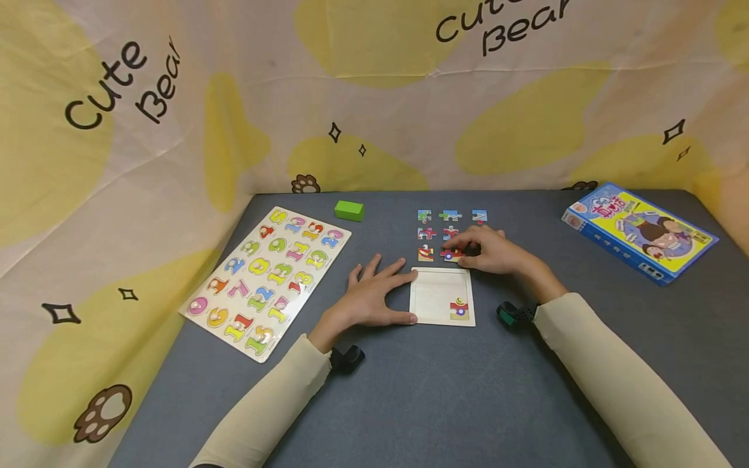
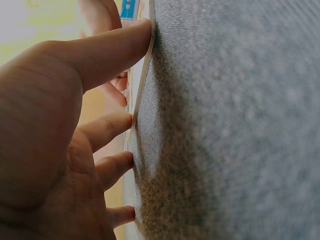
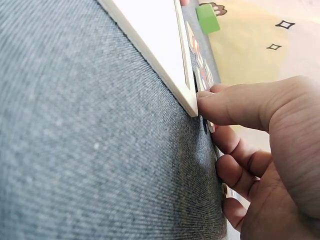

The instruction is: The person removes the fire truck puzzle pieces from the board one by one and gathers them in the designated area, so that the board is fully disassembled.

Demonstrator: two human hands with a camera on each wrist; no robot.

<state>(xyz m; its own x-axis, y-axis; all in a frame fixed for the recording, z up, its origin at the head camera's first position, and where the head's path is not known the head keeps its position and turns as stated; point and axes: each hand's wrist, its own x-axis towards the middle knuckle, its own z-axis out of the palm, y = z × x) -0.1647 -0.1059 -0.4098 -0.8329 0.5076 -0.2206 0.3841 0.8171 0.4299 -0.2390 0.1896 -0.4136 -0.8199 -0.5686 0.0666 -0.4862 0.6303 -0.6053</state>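
Note:
My left hand [image 1: 371, 296] lies with its fingers spread at the left side of a square wooden puzzle tray [image 1: 430, 299]. Its thumb and index fingertips touch the tray's edge. One puzzle piece [image 1: 459, 309] lies in the tray's lower right corner. Just beyond the tray's far edge, my right hand [image 1: 494, 252] pinches a red and yellow puzzle piece [image 1: 452, 256] between thumb and index finger, low at the table. In the right wrist view the right thumb [image 3: 235, 106] is right by the tray's corner [image 3: 192, 107]. The right hand hides part of the piece rows.
Several loose puzzle pieces [image 1: 425, 253] lie in rows behind the tray. A number board [image 1: 266, 279] lies at the left, with a green block [image 1: 349, 210] near its top corner. A blue and yellow box [image 1: 640, 231] lies at the far right. Printed cloth [image 1: 374, 104] hangs behind the table.

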